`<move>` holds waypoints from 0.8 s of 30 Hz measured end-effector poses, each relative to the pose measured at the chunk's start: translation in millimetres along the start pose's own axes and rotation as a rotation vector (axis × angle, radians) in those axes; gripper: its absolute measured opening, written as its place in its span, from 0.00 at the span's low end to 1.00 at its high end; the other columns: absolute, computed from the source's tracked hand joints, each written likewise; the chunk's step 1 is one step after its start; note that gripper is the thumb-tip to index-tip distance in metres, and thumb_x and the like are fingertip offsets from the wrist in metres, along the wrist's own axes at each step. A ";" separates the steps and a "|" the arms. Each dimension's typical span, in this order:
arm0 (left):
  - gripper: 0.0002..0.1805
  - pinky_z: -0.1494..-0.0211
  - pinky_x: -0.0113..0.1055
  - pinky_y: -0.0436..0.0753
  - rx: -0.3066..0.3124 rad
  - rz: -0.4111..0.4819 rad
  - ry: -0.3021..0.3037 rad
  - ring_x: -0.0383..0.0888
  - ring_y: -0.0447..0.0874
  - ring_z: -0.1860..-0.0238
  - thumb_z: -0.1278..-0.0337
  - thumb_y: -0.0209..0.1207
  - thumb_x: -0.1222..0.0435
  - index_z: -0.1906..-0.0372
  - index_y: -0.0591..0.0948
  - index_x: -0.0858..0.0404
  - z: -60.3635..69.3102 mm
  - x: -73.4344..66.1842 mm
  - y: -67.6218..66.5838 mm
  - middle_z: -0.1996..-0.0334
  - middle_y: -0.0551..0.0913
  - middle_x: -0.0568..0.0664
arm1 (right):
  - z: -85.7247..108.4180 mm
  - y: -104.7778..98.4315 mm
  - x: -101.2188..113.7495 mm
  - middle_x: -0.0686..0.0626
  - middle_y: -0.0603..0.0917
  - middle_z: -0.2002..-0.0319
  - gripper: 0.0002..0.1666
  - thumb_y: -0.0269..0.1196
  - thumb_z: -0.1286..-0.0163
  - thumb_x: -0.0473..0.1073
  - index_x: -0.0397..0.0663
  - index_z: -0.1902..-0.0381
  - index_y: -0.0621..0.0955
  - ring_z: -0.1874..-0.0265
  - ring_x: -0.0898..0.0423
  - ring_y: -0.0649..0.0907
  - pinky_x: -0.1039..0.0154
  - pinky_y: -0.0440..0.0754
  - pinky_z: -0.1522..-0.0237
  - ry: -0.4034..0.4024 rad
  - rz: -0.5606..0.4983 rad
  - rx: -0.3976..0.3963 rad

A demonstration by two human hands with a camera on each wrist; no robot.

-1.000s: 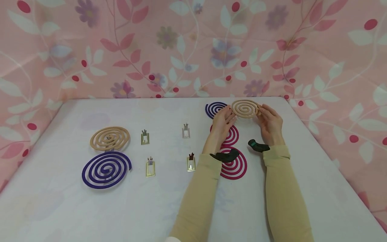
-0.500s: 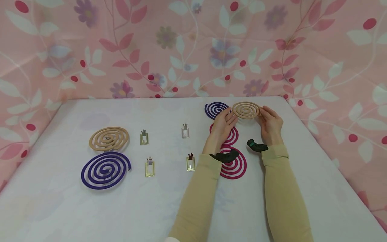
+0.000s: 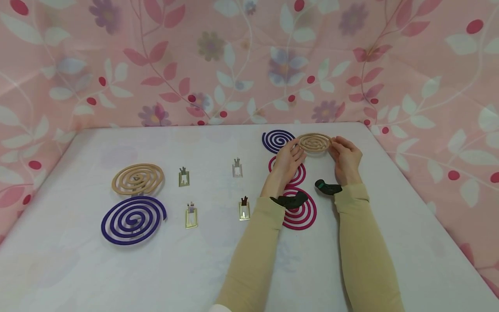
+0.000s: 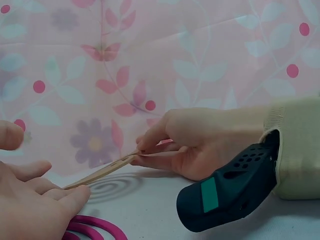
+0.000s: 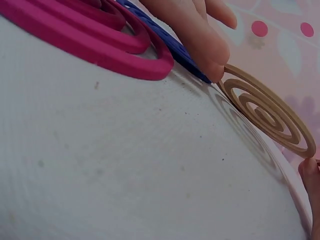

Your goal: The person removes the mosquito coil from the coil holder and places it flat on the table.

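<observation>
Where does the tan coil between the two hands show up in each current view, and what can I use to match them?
Head: the tan coil is right of centre, slightly above mid-height.
Left wrist: the tan coil is left of centre, below mid-height, almost edge-on.
Right wrist: the tan coil is at the right side.
Shared landmark: the left hand, at the coil's left end in all three.

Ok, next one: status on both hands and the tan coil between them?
Right hand pinching tan coil, left hand touching its opposite edge. Coil up off the table. Purple coil close by left hand; nothing seen blocking.
</observation>
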State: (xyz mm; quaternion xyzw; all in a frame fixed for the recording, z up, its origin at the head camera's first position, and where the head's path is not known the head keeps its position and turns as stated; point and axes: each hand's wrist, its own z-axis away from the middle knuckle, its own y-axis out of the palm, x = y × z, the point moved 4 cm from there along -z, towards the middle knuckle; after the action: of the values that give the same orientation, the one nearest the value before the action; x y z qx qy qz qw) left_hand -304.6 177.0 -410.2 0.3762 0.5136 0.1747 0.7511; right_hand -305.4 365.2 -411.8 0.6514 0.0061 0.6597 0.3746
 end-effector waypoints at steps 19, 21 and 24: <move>0.27 0.22 0.42 0.60 -0.034 -0.249 0.013 0.50 0.50 0.21 0.25 0.38 0.75 0.24 0.57 0.71 -9.6 9.6 5.8 0.22 0.53 0.62 | 6.0 9.9 3.4 0.49 0.76 0.51 0.14 0.59 0.35 0.23 0.46 0.68 0.84 0.52 0.59 0.75 0.66 0.77 0.44 -0.035 0.315 -0.100; 0.27 0.21 0.42 0.59 -0.024 -0.254 0.008 0.49 0.49 0.21 0.25 0.39 0.75 0.24 0.57 0.71 -9.1 9.8 6.1 0.22 0.52 0.61 | 6.3 11.0 4.1 0.49 0.75 0.51 0.14 0.58 0.35 0.24 0.46 0.68 0.84 0.52 0.58 0.75 0.64 0.75 0.40 -0.024 0.330 -0.093; 0.28 0.21 0.43 0.59 -0.010 -0.259 0.000 0.49 0.48 0.21 0.25 0.40 0.75 0.24 0.57 0.71 -8.3 10.2 6.3 0.21 0.51 0.60 | 6.5 11.4 5.0 0.49 0.76 0.53 0.14 0.57 0.35 0.23 0.47 0.67 0.82 0.51 0.58 0.75 0.63 0.73 0.38 -0.011 0.345 -0.090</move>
State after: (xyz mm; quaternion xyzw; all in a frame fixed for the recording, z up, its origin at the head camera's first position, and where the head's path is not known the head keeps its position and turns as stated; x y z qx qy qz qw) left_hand -307.1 191.0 -413.6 0.3032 0.5570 0.0787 0.7692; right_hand -304.7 356.4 -400.9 0.6291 -0.1373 0.7101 0.2848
